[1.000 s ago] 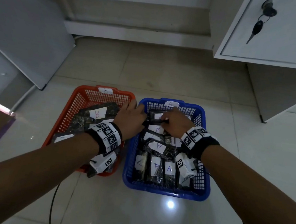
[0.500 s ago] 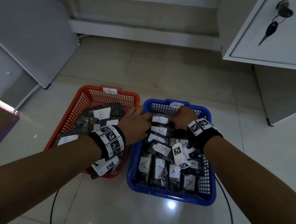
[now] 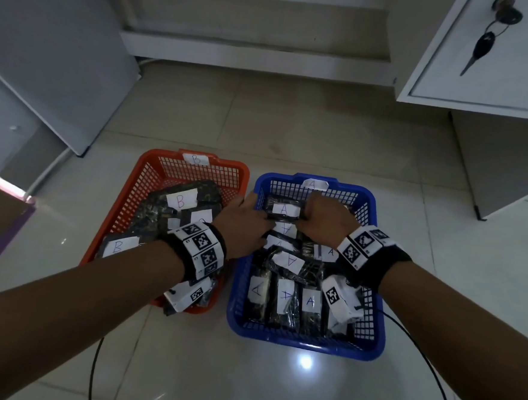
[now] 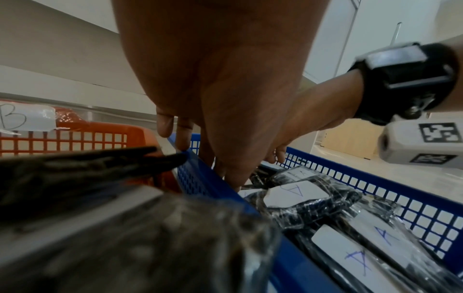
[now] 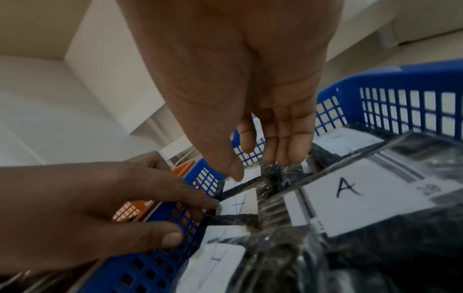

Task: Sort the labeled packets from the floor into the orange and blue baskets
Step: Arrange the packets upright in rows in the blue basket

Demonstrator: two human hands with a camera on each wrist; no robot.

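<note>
**Both hands in the blue basket, working the top A packet**

Glossy pale floor tiles (image 3: 293, 114) under everything, with a white cabinet (image 3: 498, 53) off to the upper right that has keys (image 3: 483, 43) hanging from its lock. Two mesh baskets sit side by side on the floor, just about touching: the orange basket (image 3: 138, 188) on the left with a "B" tag on its far rim, and the blue basket (image 3: 373, 320) on the right tagged "A".

Orange one holds dark plastic packets with white B labels (image 3: 180, 201). Blue one is packed with dark packets labelled A, a row of them standing along the near wall (image 3: 284, 298) and more lying flat further back.

Left hand (image 3: 242, 226) reaches across the shared rims, fingers fairly straight and close together, tips resting on the left end of the rearmost A packet (image 3: 284, 209) and on the blue rim; the right wrist view shows them laid over the mesh wall. Right hand (image 3: 324, 219) is at the other end of that same packet, fingers curled down with thumb and fingertips (image 5: 288, 150) pinching the crinkled plastic. That packet lies flat at the far end of the blue basket, on top of the others.

Both wrists wear black bands with square marker tags, and black cables (image 3: 94, 369) trail over the tiles.
</note>
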